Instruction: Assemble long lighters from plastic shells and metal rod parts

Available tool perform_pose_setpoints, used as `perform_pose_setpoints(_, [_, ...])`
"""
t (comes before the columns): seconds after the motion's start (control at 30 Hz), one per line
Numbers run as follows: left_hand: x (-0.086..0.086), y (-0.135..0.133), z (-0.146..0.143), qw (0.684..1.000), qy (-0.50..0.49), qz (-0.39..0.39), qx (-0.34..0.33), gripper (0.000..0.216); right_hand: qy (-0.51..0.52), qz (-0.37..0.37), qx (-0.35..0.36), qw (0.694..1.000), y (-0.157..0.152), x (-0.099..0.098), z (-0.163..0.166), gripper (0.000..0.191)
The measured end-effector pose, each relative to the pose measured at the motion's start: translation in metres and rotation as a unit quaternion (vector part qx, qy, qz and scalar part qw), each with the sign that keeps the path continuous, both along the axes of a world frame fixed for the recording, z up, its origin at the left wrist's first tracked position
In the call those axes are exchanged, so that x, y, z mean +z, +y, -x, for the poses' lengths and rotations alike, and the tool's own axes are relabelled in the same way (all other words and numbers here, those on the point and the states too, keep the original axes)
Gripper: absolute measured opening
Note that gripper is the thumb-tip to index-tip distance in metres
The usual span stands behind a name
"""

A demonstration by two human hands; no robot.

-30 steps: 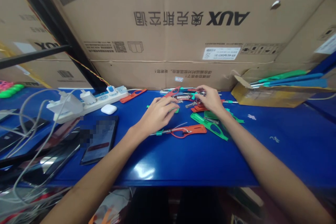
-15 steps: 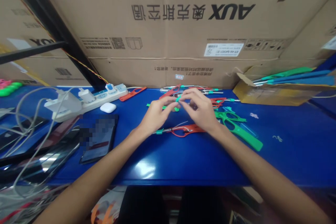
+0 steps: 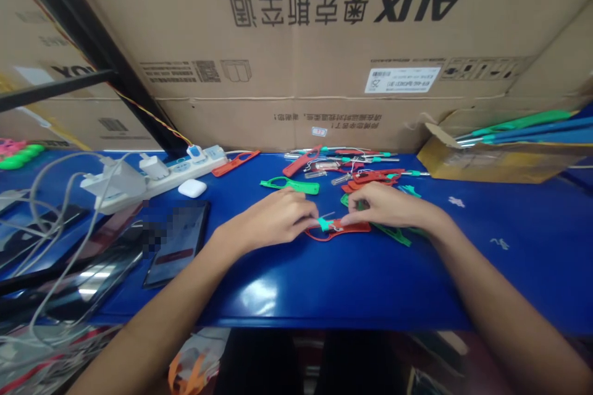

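Note:
Low over the table, my left hand [image 3: 287, 216] is closed, its fingertips pinching a small teal plastic piece [image 3: 325, 223] at the left part of a red plastic handle shell [image 3: 354, 228]. The shell has an open loop at its left end and looks like half of a long lighter's casing. Thin wires show inside it. My right hand [image 3: 386, 205] is curled, thumb and fingertips pressing on the shell beside the teal piece. Green shells [image 3: 393, 234] lie partly hidden under the right hand. Another green shell [image 3: 301, 186] rests behind my left hand.
Red shells, metal rods and clear little tanks [image 3: 341, 179] lie piled at the back. A cardboard box [image 3: 491, 157] with green and blue handles stands right. On the left are a power strip [image 3: 185, 174], a white earbud case [image 3: 192, 188], a phone [image 3: 178, 247] and cables.
Both hands have come down and nearer, from above the back parts to the red shell. The teal piece is now at the shell, and the right hand now covers some green shells.

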State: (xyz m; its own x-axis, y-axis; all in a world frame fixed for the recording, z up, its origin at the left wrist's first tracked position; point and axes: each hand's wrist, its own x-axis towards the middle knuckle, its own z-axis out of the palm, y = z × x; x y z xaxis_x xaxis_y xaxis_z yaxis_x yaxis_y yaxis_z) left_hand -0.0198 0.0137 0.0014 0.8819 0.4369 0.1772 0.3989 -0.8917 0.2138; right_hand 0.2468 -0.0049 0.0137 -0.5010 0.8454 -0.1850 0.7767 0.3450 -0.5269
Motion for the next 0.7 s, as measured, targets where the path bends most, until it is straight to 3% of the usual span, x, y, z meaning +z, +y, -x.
perform_pose_setpoints(0.2, [-0.005, -0.002, -0.002, 1.0, 0.022, -0.013, -0.011, 0.025, -0.012, 0.011, 0.02, 1.0, -0.003, 0.001, 0.008, 0.042])
perform_pose_setpoints(0.4, [-0.007, 0.0, -0.005, 0.997, 0.06, -0.043, 0.022, 0.02, -0.011, 0.037, 0.031, 0.999, 0.002, -0.005, 0.004, 0.044])
perform_pose_setpoints(0.7, [-0.008, -0.002, -0.011, 0.995, 0.083, -0.05, 0.035, 0.016, -0.019, 0.087, 0.011, 0.996, 0.001, -0.001, 0.008, 0.05])
